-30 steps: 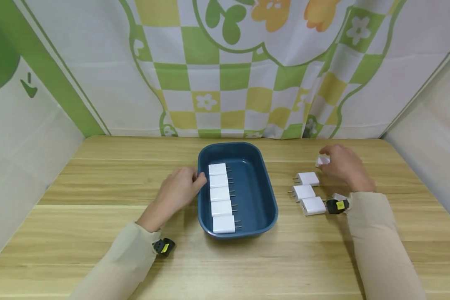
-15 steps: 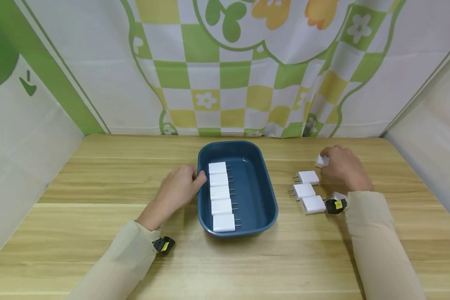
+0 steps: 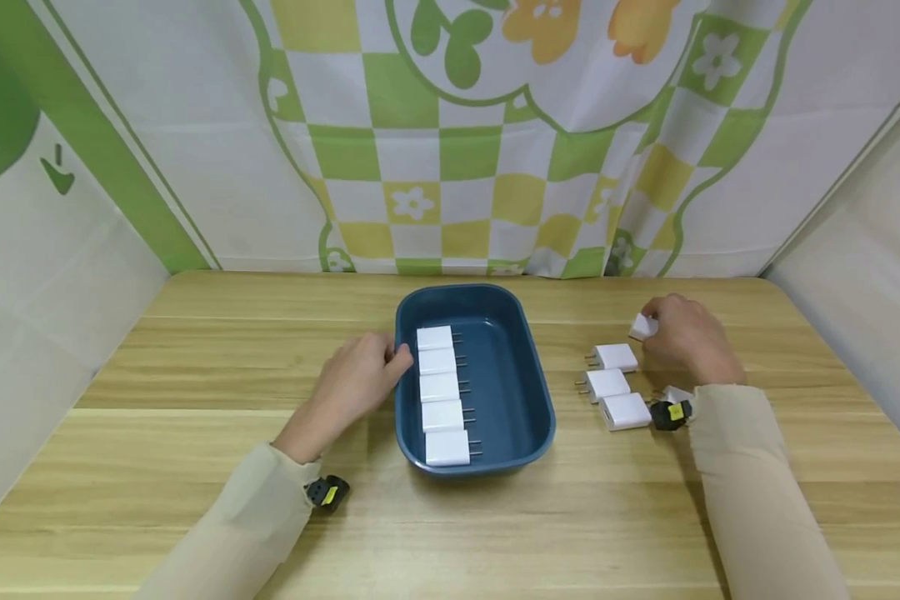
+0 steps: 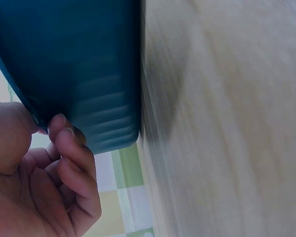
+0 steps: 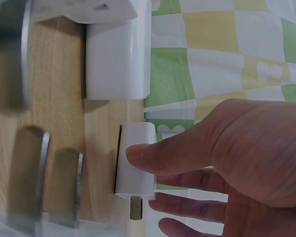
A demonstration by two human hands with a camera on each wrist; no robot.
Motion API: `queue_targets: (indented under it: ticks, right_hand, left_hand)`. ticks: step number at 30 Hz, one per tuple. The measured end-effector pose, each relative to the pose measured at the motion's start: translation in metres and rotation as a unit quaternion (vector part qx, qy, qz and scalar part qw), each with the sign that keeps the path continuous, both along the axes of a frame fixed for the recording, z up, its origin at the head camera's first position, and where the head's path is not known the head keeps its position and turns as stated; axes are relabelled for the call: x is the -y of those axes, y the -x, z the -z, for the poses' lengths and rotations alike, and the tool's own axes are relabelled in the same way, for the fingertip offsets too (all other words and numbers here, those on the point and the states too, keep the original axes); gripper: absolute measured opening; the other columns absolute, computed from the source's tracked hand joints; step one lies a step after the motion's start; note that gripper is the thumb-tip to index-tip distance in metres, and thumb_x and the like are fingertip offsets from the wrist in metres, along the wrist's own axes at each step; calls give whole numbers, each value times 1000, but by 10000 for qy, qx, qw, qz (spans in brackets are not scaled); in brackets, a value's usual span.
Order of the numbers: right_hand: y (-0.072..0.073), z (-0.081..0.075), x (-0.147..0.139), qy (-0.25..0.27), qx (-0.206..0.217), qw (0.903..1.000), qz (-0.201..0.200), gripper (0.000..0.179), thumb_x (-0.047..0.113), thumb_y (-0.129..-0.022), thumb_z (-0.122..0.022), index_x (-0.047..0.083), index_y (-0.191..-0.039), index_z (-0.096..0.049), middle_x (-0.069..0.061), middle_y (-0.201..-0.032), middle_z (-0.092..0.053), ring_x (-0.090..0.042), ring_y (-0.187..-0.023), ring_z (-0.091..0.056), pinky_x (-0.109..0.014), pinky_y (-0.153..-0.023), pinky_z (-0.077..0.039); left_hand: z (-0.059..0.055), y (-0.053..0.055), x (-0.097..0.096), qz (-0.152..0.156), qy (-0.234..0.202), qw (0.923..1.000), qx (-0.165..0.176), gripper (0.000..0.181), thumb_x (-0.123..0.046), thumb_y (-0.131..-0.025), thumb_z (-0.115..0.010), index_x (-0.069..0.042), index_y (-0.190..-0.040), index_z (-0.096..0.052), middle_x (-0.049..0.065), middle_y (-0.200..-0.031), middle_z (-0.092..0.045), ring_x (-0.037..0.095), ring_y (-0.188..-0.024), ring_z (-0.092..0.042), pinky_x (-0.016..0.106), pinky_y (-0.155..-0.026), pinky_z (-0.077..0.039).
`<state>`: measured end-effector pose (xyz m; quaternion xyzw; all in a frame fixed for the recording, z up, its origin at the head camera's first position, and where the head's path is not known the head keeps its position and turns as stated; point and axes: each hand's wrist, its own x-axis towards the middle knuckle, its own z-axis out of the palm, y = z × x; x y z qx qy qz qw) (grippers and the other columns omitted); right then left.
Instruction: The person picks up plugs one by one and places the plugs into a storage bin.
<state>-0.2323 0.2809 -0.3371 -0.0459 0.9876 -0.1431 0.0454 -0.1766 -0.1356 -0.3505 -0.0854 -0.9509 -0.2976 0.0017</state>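
R hand [image 3: 690, 335] pinches boxy wht charger [image 3: 641, 327], prong [image 5: 136, 208] seen only in R-wrist cam; L hand [image 3: 354, 375] pinches blue tub [image 3: 504, 379].

Behind the wood-grained counter [image 3: 195, 375] hangs a white curtain [image 3: 405, 150] with green and yellow checks and orange flowers. A whitish sheet [image 3: 870, 258] flanks the right side.
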Motion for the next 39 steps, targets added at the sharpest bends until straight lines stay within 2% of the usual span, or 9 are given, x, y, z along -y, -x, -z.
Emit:
queue_targets:
  ticks: [13, 26, 31, 39]
  right_hand:
    - [0, 3, 0, -33, -76, 10000, 39, 53, 1, -78, -63, -12, -129, -58, -35, -124, -58, -53, -106, -57, -62, -83, -47]
    - [1, 5, 0, -66, -180, 9998, 1, 46, 1, -78, -63, -10, -123, -61, -31, -116, -62, -48, -101, -58, -59, -80, -46]
    - [1, 2, 1, -86, -306, 9995, -50, 47, 2, -80, -66, -10, -125, -60, -32, -116, -60, -49, -100, -57, -60, -80, -46]
    - [-3, -12, 9, 130, -552, 9983, -111, 43, 10, -87, -71, -7, -125, -59, -32, -122, -58, -48, -107, -56, -61, -85, -44]
  left_hand:
    - [-1, 0, -1, -8, 9, 10000, -65, 44, -24, -100, -53, -11, -59, -47, 0, -51, -43, 18, -44, -44, 27, -44, -26]
    - [-1, -1, -1, -14, 30, 10000, -50, 43, -24, -101, -53, -11, -60, -48, 0, -51, -43, 18, -44, -44, 27, -44, -27]
    - [-1, -1, -1, 0, 29, 10000, -49, 43, -24, -100, -53, -11, -60, -47, 0, -51, -43, 17, -44, -43, 27, -44, -27]
    - [0, 0, 0, -6, 44, 10000, -13, 41, -23, -101, -52, -11, -61, -49, 1, -52, -45, 17, -45, -44, 26, -43, -27]
